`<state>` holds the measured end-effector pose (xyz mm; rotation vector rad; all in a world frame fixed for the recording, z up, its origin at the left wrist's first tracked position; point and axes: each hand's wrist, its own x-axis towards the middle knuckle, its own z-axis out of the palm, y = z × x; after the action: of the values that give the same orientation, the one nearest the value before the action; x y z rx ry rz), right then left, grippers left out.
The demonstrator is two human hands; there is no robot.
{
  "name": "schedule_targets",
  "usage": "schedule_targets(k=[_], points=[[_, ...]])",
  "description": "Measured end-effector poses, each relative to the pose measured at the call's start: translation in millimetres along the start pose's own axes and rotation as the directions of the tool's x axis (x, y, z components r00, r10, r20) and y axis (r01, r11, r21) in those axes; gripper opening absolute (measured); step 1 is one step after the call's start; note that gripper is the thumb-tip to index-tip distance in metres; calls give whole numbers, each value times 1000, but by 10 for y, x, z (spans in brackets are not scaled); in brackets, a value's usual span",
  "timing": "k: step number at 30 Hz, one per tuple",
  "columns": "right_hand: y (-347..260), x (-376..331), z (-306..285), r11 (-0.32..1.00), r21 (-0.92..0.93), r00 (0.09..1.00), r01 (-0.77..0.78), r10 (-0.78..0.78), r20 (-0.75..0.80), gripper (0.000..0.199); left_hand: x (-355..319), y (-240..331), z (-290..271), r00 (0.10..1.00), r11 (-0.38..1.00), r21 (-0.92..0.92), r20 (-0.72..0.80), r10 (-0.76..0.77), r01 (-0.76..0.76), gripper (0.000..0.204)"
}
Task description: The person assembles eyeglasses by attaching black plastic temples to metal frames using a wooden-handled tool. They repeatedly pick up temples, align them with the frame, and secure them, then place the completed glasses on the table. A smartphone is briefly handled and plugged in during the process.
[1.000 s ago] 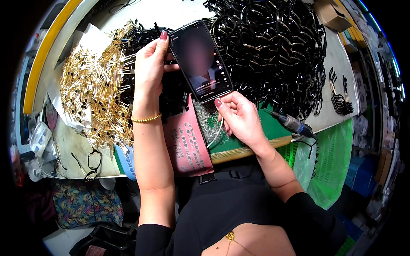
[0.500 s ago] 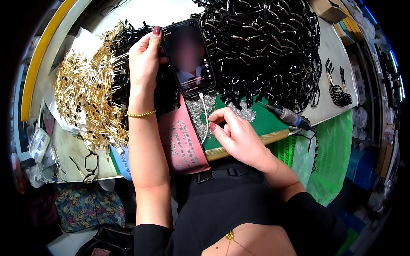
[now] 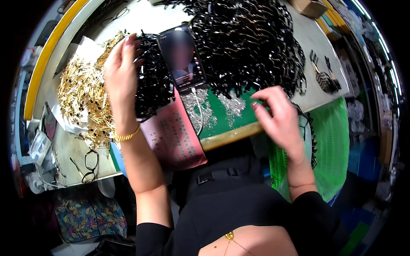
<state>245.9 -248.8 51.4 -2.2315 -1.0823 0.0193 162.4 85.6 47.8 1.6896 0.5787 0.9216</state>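
My left hand point(image 3: 121, 77) is raised beside a pile of black spectacle temples point(image 3: 151, 81), its fingers loosely apart and somewhat blurred. Just right of it, a smartphone point(image 3: 181, 59) leans among the black temples, with a white cable point(image 3: 200, 109) plugged into its lower end. My right hand point(image 3: 279, 117) hovers above the front edge of the green mat point(image 3: 218, 115), thumb and forefinger apart and nothing visible between them. The screwdriver on that side is largely hidden behind this hand. Tiny silver screws point(image 3: 200, 106) lie scattered on the mat.
Gold-coloured metal parts point(image 3: 81, 89) are heaped at the left. A larger black temple pile point(image 3: 252, 47) fills the back. A pink printed sheet point(image 3: 175, 141) hangs over the front edge. Eyeglasses point(image 3: 89, 166) lie at the left; a green basket point(image 3: 329, 149) stands at the right.
My left hand has let go of the phone and moved left, leaving it propped on the pile. My right hand has moved right, away from the screws and cable toward the screwdriver.
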Motion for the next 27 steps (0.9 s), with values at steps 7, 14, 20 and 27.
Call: schedule_targets(k=[7,14,20,27], points=[[740,-159,-59,843,-499,978,203,-194,72,42,-1114,92,277,937,983,173,349,-3,-61,20],[1015,-321,-275,953,-184,901,240,-289,-323,36,-1270,164,762,878,879,381,472,82,-287,10],[883,-320,-475,982,22,980,-189,190,-54,19,-1165,445,1120,811,790,433,570,133,-434,9],[411,301,382,949,-301,995,94,-101,-10,20,-1724,292,908,818,891,300,562,123,-340,7]])
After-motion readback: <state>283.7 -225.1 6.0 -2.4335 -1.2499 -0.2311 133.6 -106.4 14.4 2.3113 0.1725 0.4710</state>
